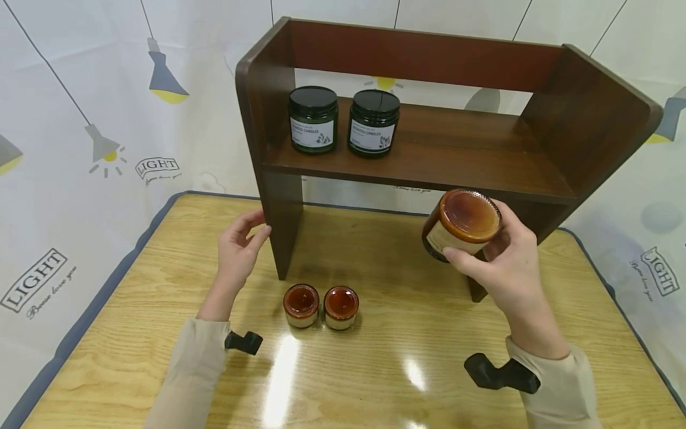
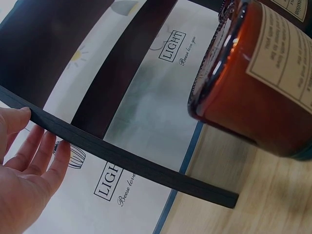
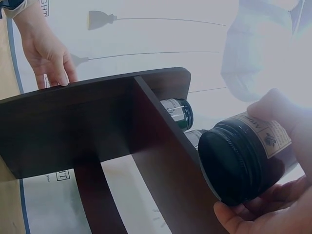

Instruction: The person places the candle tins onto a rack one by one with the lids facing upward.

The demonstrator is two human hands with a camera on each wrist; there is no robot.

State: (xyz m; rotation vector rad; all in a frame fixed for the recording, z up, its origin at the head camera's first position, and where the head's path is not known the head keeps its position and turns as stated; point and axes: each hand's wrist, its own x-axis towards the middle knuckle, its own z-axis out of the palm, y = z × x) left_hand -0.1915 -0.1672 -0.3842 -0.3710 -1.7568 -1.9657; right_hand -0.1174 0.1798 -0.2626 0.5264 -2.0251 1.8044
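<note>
My right hand (image 1: 514, 256) grips an amber glass candle jar (image 1: 471, 217) between thumb and fingers, in front of the shelf's right end. The jar is tilted, its glass base toward the head camera; its dark lid (image 3: 222, 168) shows in the right wrist view. My left hand (image 1: 238, 247) touches the left side panel (image 1: 278, 220) of a dark wooden shelf; in the left wrist view its fingers (image 2: 44, 151) lie along the panel's edge. Two dark green scented-candle jars, one at the left (image 1: 313, 119) and one beside it (image 1: 373, 123), stand upright on the shelf board.
Two smaller-looking amber jars, a left one (image 1: 301, 305) and a right one (image 1: 340, 307), stand base up on the shiny wooden table (image 1: 396, 369), in front of the shelf's left side. A printed lamp-pattern cloth (image 1: 123, 77) hangs behind and at both sides.
</note>
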